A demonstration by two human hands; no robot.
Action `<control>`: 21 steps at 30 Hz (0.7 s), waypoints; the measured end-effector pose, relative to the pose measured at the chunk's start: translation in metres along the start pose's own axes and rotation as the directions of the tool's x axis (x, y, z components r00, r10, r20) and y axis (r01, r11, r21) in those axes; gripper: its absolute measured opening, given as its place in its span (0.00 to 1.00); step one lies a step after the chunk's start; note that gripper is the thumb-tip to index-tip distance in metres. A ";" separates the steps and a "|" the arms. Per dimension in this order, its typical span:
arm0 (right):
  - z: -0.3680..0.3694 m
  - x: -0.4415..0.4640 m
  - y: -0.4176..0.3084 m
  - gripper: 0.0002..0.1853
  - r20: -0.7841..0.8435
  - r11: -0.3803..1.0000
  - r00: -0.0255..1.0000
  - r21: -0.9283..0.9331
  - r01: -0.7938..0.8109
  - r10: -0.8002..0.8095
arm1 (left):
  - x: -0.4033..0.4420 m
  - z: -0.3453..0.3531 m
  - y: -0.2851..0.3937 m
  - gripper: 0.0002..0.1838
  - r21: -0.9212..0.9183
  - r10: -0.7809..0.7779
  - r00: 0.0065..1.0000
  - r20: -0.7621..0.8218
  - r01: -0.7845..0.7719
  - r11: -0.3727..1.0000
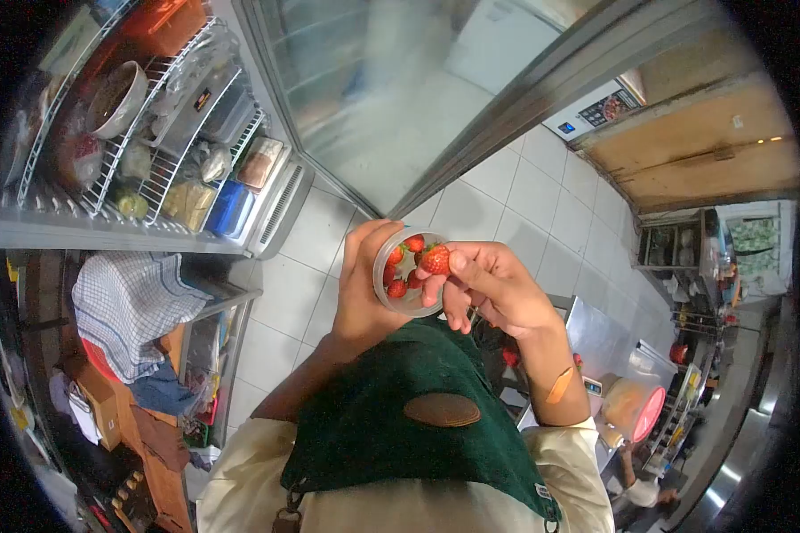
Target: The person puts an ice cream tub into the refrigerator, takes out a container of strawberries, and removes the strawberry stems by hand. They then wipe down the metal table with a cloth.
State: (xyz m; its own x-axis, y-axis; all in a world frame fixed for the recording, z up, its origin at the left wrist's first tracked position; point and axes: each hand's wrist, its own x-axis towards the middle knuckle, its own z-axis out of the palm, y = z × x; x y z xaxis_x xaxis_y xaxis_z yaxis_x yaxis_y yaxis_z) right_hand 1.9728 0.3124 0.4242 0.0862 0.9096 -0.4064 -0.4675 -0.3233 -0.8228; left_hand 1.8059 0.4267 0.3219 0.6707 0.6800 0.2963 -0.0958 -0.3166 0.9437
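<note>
My left hand (361, 289) is wrapped round a clear round plastic container (408, 307), held up in front of the dark green apron. Several red strawberries lie inside it, among them one at the lower left (396, 288) and one near the top (414, 242). Between the thumb and fingers of my right hand (496, 286) is a strawberry (435, 259) with green leaves, over the container's right rim. An orange strip (559, 385) is on my right forearm.
A fridge with wire shelves (156, 164) of food stands at the left, its glass door (373, 89) open ahead. A checked cloth (138, 306) hangs at the left. At the right are a metal counter (596, 342), a tub with a pink lid (651, 414) and another person (644, 490).
</note>
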 end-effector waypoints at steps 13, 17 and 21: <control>-0.004 -0.007 0.013 0.17 0.010 0.976 0.989 0.167 0.141 -0.145 | -0.006 0.003 0.009 0.55 0.017 -0.011 0.999 0.039 0.011 1.000; -0.001 -0.014 0.009 0.20 -0.053 0.973 0.974 -0.082 0.214 -0.218 | -0.012 0.008 -0.003 0.54 -0.048 -0.018 0.999 0.027 0.020 0.999; 0.011 -0.018 0.002 0.18 -0.124 0.975 0.976 -0.155 0.161 -0.181 | -0.011 0.010 0.002 0.54 -0.095 -0.060 0.997 0.047 0.064 0.993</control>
State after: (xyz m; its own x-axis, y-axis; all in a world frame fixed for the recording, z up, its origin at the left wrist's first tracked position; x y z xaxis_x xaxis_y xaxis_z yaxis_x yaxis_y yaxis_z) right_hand 1.9604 0.2983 0.4350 0.2776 0.9138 -0.2967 -0.3049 -0.2090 -0.9292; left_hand 1.8051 0.4121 0.3188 0.7089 0.6659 0.2323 -0.1222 -0.2083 0.9704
